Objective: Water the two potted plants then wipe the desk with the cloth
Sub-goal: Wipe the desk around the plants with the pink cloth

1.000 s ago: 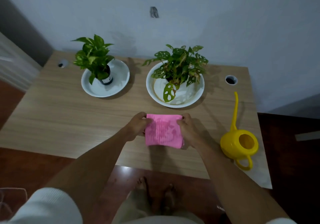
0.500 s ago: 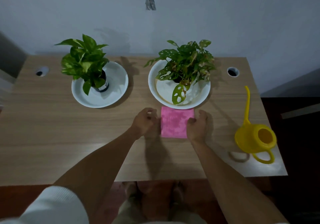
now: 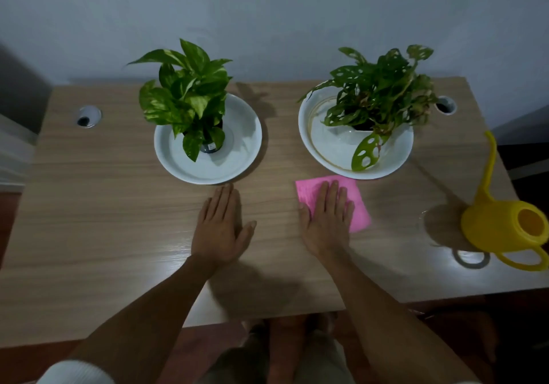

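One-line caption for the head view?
Right hand flat on pink cloth, left hand flat on desk before two plants.

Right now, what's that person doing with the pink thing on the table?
The person is getting set to wipe the desk. Their right hand lies flat on a pink cloth just in front of the right plant's white dish. Their left hand rests flat on the bare wood, near the left plant's dish. The yellow watering can stands by itself at the right edge.
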Demonstrator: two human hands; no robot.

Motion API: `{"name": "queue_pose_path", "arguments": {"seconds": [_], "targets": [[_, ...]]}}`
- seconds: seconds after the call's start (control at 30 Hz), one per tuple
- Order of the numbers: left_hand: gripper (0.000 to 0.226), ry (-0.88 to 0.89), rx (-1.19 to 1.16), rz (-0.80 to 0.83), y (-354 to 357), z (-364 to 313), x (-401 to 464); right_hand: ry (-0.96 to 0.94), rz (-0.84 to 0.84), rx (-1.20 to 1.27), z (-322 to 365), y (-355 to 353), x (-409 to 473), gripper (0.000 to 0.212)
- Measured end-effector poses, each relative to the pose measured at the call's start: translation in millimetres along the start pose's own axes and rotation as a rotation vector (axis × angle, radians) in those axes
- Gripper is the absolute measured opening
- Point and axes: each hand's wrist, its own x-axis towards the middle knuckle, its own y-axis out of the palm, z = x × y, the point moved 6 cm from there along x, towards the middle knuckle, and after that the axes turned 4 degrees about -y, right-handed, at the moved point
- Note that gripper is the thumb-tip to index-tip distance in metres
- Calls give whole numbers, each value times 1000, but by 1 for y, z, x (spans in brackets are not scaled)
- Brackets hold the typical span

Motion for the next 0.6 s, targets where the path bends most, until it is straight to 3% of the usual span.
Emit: {"name": "queue_pose_path", "arguments": {"seconds": [0.1, 0.6], "targets": [[88, -89, -4, 17, 6, 10, -7, -92, 18, -47, 24, 2, 8, 77], [85, -119, 67, 10, 12, 12, -5, -422, 40, -66, 78, 8, 85, 69]]}}
